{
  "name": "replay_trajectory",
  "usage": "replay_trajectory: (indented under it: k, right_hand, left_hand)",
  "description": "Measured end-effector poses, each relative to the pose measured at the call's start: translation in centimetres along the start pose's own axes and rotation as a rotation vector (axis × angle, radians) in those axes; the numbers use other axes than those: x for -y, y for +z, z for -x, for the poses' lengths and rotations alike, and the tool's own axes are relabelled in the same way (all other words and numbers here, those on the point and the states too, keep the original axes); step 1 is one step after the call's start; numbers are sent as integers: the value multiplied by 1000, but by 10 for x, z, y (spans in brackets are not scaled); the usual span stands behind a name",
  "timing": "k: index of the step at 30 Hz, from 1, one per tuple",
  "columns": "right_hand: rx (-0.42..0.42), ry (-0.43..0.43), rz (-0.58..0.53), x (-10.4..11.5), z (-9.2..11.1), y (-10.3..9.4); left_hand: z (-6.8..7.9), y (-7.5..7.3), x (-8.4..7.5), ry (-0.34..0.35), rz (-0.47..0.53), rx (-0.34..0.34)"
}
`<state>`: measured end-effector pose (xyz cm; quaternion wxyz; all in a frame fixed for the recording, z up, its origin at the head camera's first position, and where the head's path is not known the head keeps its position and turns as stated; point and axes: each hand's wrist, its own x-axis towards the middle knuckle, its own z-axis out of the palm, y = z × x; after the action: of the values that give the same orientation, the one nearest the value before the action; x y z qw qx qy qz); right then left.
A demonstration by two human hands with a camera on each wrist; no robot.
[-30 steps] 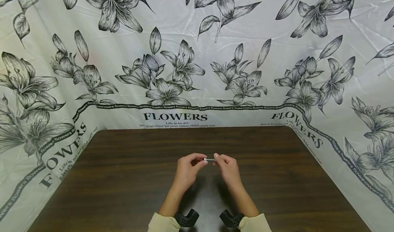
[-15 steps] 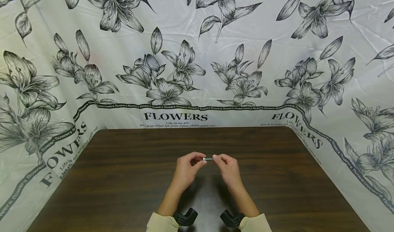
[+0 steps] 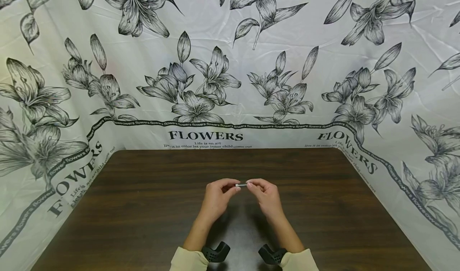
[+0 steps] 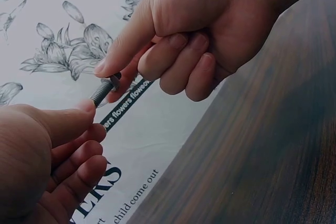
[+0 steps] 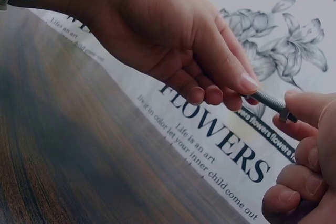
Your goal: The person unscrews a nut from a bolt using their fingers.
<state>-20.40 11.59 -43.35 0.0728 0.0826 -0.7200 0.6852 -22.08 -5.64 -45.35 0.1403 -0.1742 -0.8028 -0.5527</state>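
A small threaded metal bolt (image 3: 242, 185) spans the gap between the two hands above the table. My left hand (image 3: 217, 199) pinches one end between thumb and fingertips; that end is mostly hidden. Towards the other end sits a nut (image 5: 284, 114), with a short tip of the bolt past it. My right hand (image 3: 267, 199) has its thumb and index finger at this nut, seen in the right wrist view. In the left wrist view the bare thread (image 4: 100, 94) shows between both thumbs. The other fingers of the right hand (image 4: 210, 24) are curled in.
A dark brown wooden table (image 3: 143, 223) lies beneath the hands. White cloth (image 3: 230, 79) printed with black flowers and lettering hangs behind and along both sides. Each wrist carries a black camera mount (image 3: 217, 253).
Both hands have shifted slightly left. The right thumb and index finger have come a little nearer the left hand and changed position at the bolt's end, so less bolt shows.
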Motion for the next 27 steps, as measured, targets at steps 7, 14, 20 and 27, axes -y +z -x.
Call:
replay_trajectory:
  k: [7, 14, 20, 27]
  right_hand:
    - [25, -35, -6, 1, 0, 1]
    - [28, -70, -23, 1, 1, 0]
    - [-5, -100, -56, 0, 1, 0]
    - [18, -7, -128, -2, 0, -3]
  left_hand:
    - [0, -2, -1, 2, -15, -25]
    - [-1, -3, 0, 16, -14, -35]
    - [0, -3, 0, 6, -7, -32]
    - [-2, -3, 0, 5, -16, -42]
